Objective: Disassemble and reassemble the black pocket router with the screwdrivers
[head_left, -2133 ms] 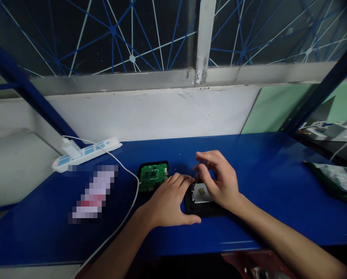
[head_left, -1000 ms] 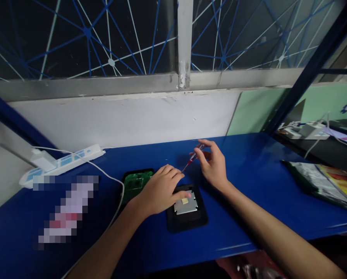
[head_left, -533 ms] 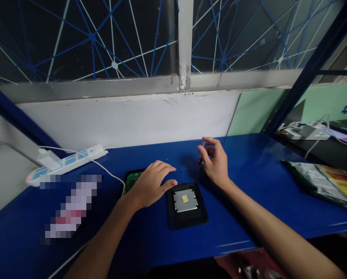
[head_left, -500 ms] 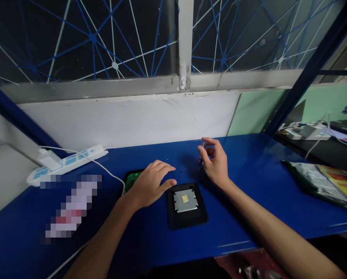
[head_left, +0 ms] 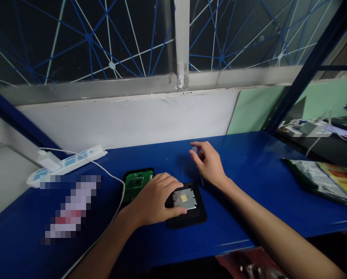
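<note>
Black cover (head_left: pixel 201 215): lying nr tabletop (head_left: pixel 275 174) front edge, prob. being steadied.
L hand (head_left: pixel 153 198): fingers sitting apart over it, contact unclear.
R hand (head_left: pixel 210 162): fingers clamping screwdriver (head_left: pixel 194 149).
Screwdriver: I'm guessing next move's needing careful aim.

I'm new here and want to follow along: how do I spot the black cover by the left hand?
On the blue table, look near the middle, where the left hand reaches over one side of a black cover. It bears a silver plate with a small yellow square, unlike the green circuit board to its left.
</note>
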`<action>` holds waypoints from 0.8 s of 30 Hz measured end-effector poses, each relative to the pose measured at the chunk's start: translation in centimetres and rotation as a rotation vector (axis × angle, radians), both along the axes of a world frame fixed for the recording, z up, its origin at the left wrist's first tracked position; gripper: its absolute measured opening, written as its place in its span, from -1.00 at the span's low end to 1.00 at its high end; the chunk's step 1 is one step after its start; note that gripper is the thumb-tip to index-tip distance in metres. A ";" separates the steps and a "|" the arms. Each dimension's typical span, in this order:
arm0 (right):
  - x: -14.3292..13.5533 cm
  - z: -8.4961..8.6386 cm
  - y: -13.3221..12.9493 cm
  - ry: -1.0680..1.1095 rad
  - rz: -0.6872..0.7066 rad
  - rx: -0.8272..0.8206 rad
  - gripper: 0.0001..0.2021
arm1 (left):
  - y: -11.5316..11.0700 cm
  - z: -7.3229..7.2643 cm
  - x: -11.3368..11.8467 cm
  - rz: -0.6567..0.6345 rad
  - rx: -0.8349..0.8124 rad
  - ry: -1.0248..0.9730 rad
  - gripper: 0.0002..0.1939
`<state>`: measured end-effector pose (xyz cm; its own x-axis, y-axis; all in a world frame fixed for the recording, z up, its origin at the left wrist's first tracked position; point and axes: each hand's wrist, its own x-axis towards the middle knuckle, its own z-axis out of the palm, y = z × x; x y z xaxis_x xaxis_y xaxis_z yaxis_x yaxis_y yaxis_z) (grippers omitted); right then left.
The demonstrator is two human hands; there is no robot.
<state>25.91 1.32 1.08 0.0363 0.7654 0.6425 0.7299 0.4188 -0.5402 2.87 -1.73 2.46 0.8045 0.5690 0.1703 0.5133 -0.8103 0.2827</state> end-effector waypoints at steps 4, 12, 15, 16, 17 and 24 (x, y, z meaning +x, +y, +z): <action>0.1 -0.4 0.1 -0.211 -0.024 -0.270 -0.77 | -0.8 0.1 0.6 0.020 0.023 0.019 -0.42; -0.3 -0.7 -0.5 -0.458 -0.070 -0.366 -0.79 | -1.5 -0.4 1.4 0.074 0.102 0.032 -0.57; -0.2 -0.7 -0.6 -0.546 -0.110 -0.376 -0.77 | -1.6 -0.6 1.5 0.091 0.109 0.017 -0.62; -0.1 -0.7 -0.7 -0.569 -0.125 -0.380 -0.76 | -1.6 -0.7 1.5 0.092 0.111 0.006 -0.62; 0.0 -0.8 -0.7 -0.591 -0.136 -0.383 -0.76 | -1.6 -0.8 1.5 0.091 0.110 -0.008 -0.62; 0.7 -1.0 -0.8 -0.689 -0.180 -0.378 -0.73 | -1.4 -1.2 1.5 0.102 0.056 -0.080 -0.63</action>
<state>26.65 0.56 0.04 -0.1302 0.9555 0.2646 0.9895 0.1419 -0.0256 4.41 -3.14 1.30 0.7253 0.6353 0.2652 0.5718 -0.7705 0.2817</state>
